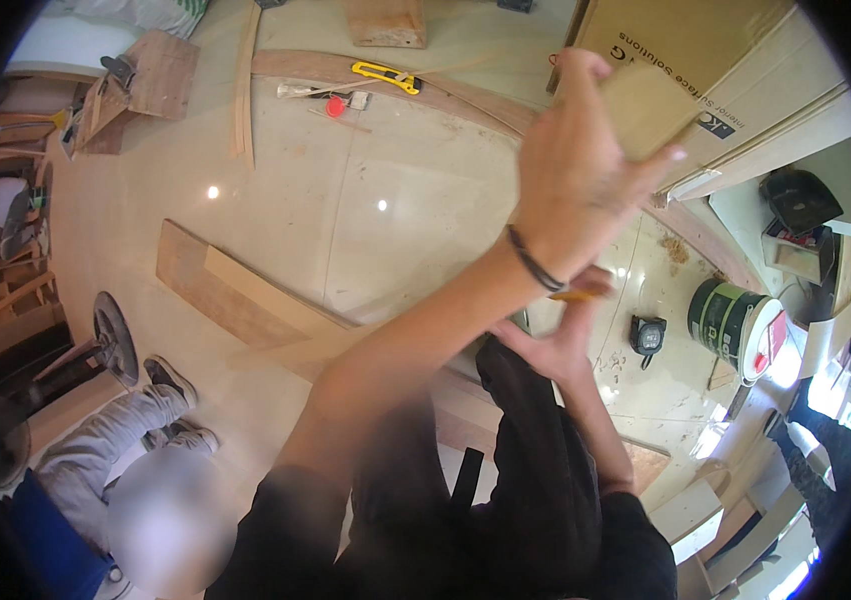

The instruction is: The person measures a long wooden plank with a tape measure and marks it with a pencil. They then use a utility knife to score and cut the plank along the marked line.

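My left arm, with a dark band at the wrist, stretches across to the upper right. My left hand (580, 165) is closed on a flat tan board piece (648, 112), its thumb at the near edge. Motion blurs the piece, and it overlaps a large cardboard box behind. Below that wrist, my right hand (563, 345) is bent round a thin yellow pencil-like stick (577, 295), partly hidden by the left forearm. A long wooden board (235, 290) lies on the tiled floor and passes under my left forearm and my legs.
A cardboard box (715, 40) stands upper right. A tape measure (647, 338) and a green-black bucket (730, 325) lie right. A yellow utility knife (385, 76) and brush (320, 95) lie near a curved wooden strip (295, 64). One person (125, 450) is lower left; another's legs (820, 450) are right.
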A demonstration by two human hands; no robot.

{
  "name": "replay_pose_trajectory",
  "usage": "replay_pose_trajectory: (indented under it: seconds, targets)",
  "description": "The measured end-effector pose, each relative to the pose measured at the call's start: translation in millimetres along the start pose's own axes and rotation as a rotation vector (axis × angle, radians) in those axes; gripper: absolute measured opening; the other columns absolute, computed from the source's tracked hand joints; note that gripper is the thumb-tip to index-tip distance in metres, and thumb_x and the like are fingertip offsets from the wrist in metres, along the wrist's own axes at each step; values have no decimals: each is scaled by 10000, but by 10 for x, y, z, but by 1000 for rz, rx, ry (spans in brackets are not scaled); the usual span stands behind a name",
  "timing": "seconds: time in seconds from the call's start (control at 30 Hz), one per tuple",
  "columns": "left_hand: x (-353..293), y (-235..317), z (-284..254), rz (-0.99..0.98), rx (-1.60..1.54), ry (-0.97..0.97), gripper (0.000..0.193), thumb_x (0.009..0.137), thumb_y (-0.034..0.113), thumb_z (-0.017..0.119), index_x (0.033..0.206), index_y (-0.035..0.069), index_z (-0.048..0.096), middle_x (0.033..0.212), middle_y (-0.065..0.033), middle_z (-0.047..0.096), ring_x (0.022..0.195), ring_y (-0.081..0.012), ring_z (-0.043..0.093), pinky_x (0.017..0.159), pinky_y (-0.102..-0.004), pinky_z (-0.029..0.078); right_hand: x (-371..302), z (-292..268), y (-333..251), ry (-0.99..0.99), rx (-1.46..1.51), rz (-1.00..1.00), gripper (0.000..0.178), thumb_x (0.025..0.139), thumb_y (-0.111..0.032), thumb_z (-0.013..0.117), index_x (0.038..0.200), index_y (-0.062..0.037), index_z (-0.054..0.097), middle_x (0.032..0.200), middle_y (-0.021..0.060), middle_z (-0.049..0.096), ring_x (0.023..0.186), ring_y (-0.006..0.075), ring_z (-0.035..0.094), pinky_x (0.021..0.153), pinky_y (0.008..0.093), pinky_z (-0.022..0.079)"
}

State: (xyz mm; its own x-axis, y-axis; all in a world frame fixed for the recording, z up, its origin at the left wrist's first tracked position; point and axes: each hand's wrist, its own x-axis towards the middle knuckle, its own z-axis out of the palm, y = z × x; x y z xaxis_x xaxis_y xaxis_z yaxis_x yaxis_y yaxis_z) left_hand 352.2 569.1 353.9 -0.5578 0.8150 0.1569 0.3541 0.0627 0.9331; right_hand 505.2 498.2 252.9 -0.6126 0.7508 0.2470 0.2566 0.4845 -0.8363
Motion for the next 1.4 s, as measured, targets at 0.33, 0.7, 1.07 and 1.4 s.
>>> replay_pose_trajectory:
  seconds: [0.33,0.7,1.07,1.4]
  targets:
    - [-773,-529,-1061,248,254,-491,1060,666,368,884,1467,-10,301,1327,-240,544,1213,-392,561,1002,-429,462,585,92,-257,424,1213,597,240,898,-9,653,822,-151,475,775,-19,538,738,103,633,643,259,579]
    - [-302,-532,-973,-36,92,-196,562,739,216,814,1208,-25,621,1122,-208,690,1000,-272,693,851,-340,536,571,364,-221,194,987,293,479,927,-234,708,1147,-66,316,1250,226,588,974,310,686,885,393,539]
    - [122,-507,-1191,-87,63,-491,1222,627,426,910,1515,8,181,1381,-203,503,1273,-296,542,1030,-392,440,986,427,-309,321,1121,535,287,929,-57,651,1152,-1,479,1116,159,665,966,263,697,811,412,614]
    - [-1026,-971,-1097,24,36,-14,655,721,174,863,1239,-14,509,1100,-142,641,1010,-191,634,891,-317,499,1104,335,-208,326,1554,847,309,965,-199,638,1138,13,493,1256,169,611,1096,300,644,965,442,540]
